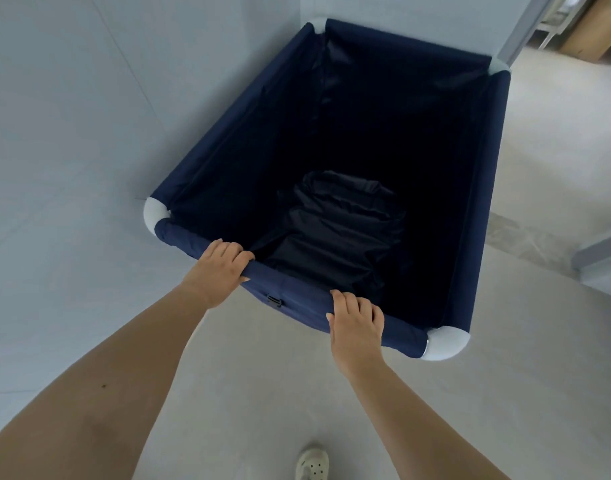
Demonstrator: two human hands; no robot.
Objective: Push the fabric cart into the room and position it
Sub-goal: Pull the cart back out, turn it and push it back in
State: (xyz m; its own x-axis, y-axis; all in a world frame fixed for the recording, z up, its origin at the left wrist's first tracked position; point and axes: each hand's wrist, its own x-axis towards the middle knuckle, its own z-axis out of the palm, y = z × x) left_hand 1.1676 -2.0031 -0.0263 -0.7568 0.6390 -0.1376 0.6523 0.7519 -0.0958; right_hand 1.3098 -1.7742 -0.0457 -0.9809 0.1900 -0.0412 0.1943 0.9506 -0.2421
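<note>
A navy blue fabric cart (491, 174) with white rounded corner caps fills the middle of the view, seen from above. Its deep dark inside holds a crumpled dark fabric bundle (338, 233). My left hand (221, 268) grips the near rim of the cart toward its left corner. My right hand (357, 320) grips the same rim closer to the right corner. A small black buckle (274, 300) hangs on the outer face between my hands.
A pale wall (72, 133) runs close along the cart's left side. A doorway with a grey frame (525, 32) stands at the far right, wooden furniture beyond it. A grey ledge (598, 261) juts in at the right. My white shoe (312, 462) is on the light floor.
</note>
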